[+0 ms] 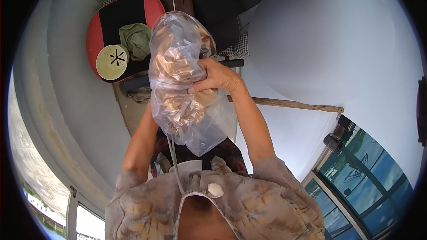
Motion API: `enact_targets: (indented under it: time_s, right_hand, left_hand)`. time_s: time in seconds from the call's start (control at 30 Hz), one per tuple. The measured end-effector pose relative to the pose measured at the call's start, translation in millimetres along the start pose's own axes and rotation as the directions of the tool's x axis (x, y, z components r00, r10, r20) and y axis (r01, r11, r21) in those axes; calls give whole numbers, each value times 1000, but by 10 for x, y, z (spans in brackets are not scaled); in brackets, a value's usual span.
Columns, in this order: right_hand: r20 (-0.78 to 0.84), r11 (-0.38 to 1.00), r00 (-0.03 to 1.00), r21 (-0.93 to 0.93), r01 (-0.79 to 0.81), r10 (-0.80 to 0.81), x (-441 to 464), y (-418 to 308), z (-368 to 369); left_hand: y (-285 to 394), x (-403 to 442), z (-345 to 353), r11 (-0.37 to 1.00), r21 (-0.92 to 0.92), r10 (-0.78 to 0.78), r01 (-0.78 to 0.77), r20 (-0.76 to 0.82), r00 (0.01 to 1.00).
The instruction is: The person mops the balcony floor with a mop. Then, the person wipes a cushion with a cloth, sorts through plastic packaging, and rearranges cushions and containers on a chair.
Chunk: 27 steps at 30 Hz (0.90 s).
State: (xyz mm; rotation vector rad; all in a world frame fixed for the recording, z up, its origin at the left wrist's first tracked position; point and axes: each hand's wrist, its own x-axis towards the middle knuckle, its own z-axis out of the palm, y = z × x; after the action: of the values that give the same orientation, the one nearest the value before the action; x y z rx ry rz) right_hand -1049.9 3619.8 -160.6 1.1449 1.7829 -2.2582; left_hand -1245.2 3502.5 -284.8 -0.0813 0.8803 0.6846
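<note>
A large clear plastic bag [175,62] hangs upright before my chest, with shiny golden-brown contents showing through; I cannot make out what they are. My right hand [218,76] grips the bag's right side at mid-height, thumb laid across the front and fingers curled round the edge. The lower right corner of the bag hangs loose and looks unfilled. Behind the bag my left hand is hidden; only the left forearm shows, rising to the bag's lower left side. A thin pale stick stands above the bag's top.
A red and black seat [104,26] at upper left bears a pale green perforated bowl [104,66] and a crumpled green cloth [135,40]. A wooden stick [298,104] extends right, behind my right forearm. A large round pale surface [320,35] stands right, a window [360,178] lower right.
</note>
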Motion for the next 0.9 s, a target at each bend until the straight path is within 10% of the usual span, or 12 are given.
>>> enact_targets:
  time_s: [0.23, 0.33, 0.6, 0.9]
  right_hand:
    - [-439, 993, 890, -69, 100, -121, 283, -225, 385]
    - [-571, 911, 774, -412, 16, -272, 141, -239, 529]
    - [-526, 899, 825, -436, -51, -208, -196, -163, 1085]
    - [-535, 958, 810, -263, 110, -240, 1, 736, 447]
  left_hand:
    - [-180, -401, -540, 960, 209, -142, 187, -213, 967]
    - [-67, -339, -531, 984, 160, -45, 82, -224, 973]
    - [300, -43, -236, 988, 23, 155, -153, -166, 974]
    - [-38, -17, 349, 984, -164, 71, -77, -41, 997]
